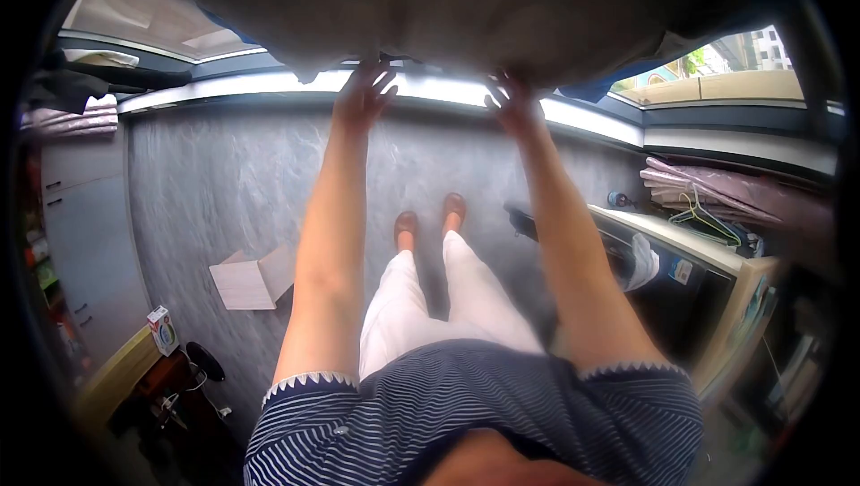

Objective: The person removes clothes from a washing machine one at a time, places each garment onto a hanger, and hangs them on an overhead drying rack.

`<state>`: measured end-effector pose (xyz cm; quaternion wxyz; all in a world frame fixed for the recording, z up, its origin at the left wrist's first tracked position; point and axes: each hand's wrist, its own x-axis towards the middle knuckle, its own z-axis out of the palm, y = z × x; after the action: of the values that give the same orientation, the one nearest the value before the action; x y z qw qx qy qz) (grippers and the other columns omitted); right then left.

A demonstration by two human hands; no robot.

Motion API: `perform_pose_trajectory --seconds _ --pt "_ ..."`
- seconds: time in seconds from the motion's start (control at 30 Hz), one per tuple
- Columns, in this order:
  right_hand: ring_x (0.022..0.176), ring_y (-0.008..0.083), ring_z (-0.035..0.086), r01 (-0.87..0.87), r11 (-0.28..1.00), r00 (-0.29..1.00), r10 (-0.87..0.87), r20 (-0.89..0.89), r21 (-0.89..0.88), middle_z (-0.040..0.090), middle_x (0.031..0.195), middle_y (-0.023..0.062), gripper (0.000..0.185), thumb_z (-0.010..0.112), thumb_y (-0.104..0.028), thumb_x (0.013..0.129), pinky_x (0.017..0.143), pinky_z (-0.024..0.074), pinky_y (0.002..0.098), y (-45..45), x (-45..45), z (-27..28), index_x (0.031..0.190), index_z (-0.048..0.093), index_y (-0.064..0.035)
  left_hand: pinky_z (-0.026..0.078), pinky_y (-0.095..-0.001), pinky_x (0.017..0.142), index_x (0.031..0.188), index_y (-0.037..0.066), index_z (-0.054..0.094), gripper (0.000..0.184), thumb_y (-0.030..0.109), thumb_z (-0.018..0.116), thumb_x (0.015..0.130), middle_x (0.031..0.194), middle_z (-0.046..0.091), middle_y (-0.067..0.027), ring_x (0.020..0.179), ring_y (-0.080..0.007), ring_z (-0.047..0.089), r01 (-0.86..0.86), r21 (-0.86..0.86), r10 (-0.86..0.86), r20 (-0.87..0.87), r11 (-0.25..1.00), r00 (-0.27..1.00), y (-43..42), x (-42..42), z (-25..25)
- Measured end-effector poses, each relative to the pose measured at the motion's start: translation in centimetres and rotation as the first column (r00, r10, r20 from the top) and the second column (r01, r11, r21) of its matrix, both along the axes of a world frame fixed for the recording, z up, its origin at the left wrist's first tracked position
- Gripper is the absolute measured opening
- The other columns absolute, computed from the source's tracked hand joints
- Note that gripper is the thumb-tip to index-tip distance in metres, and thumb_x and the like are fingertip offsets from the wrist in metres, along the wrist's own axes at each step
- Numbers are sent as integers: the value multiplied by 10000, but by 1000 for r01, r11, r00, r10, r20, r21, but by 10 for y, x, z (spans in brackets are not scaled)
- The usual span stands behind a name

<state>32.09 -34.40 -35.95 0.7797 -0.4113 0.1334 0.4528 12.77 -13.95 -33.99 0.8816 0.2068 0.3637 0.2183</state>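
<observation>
A large dark grey cloth point(448, 2) hangs across the top of the head view, close to the camera, with bits of blue showing at its edges. Both my arms reach up to its lower edge. My left hand point(364, 99) is at that edge with its fingers apart, the upper part shaded by the cloth. To the right, my right hand point(514, 103) is also raised there, fingers spread and partly blurred. Neither hand shows a clear grip, and whether the fingertips press on the cloth is hard to see.
Windows with a white sill point(430, 87) run behind the cloth. An opened cardboard box point(246, 282) lies on the grey floor. A cabinet point(90, 217) and a small carton point(162, 331) are at left. Green hangers point(703, 222) and folded pink fabric point(708, 192) are at right.
</observation>
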Motion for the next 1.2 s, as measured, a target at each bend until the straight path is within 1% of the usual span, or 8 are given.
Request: perform_pose_trajectory --seconds 0.2,0.53,0.63,0.7,0.83,1.03,1.1,1.2 --pt "992 224 518 58 997 989 -65 -135 -57 547 1009 12 138 544 -218 840 716 419 394 0 7 -7 970 533 -171 425 -404 795 1074 86 501 234 147 517 848 1017 550 -88 945 -264 515 -141 -210 118 -115 968 986 7 7 -10" --pt "897 211 536 130 990 985 -134 -110 -47 562 933 26 129 504 -191 842 690 430 375 -14 3 -20 936 519 -104 430 -363 722 919 65 533 118 153 503 845 883 572 -66 849 -239 527 -29 -202 84 272 979 959 29 -20 -60" --pt "869 220 551 79 989 992 -91 -92 -128 573 929 45 151 528 -190 829 653 440 366 -34 -1 -30 943 523 -90 399 -364 805 1018 58 517 207 147 524 831 961 535 -90 948 -232 488 -277 -205 248 -155 939 956 8 -42 -39" --pt "864 226 559 54 994 991 -64 -115 -90 582 929 62 167 537 -195 823 635 444 361 -43 -1 -42 946 528 -82 387 -393 845 1054 44 509 244 175 464 853 1066 527 -117 1027 -267 462 -324 -267 321 -57 908 945 8 -58 -41" --pt "972 257 541 -344 931 934 353 -58 124 578 1028 76 452 490 -459 831 725 439 410 -27 -31 -36 1081 499 -82 422 -374 771 1084 45 497 290 234 399 887 1090 542 -100 978 -251 506 -280 -347 373 239 895 897 -2 -74 -43" --pt "1100 269 450 -73 916 968 160 -193 393 471 1207 56 705 390 -646 778 855 362 493 41 -60 -11 1233 389 -107 431 -372 820 1124 27 472 280 177 383 905 1123 525 -128 1007 -250 509 -20 -436 271 522 900 809 -9 -106 -56" --pt "1102 271 449 45 887 945 112 -308 460 465 1220 57 649 521 -551 759 908 341 467 34 -54 -7 1227 403 -116 429 -378 831 1124 13 464 283 173 382 905 1122 524 -132 1016 -254 505 36 -450 257 571 892 780 -7 -114 -61" --pt "1100 253 456 187 841 946 -15 -324 508 498 1192 57 524 605 -412 752 929 345 430 0 -41 4 1172 474 -126 439 -380 786 1049 2 511 235 83 425 845 1085 543 -121 972 -258 523 -298 -354 397 252 887 883 -9 -112 -47"
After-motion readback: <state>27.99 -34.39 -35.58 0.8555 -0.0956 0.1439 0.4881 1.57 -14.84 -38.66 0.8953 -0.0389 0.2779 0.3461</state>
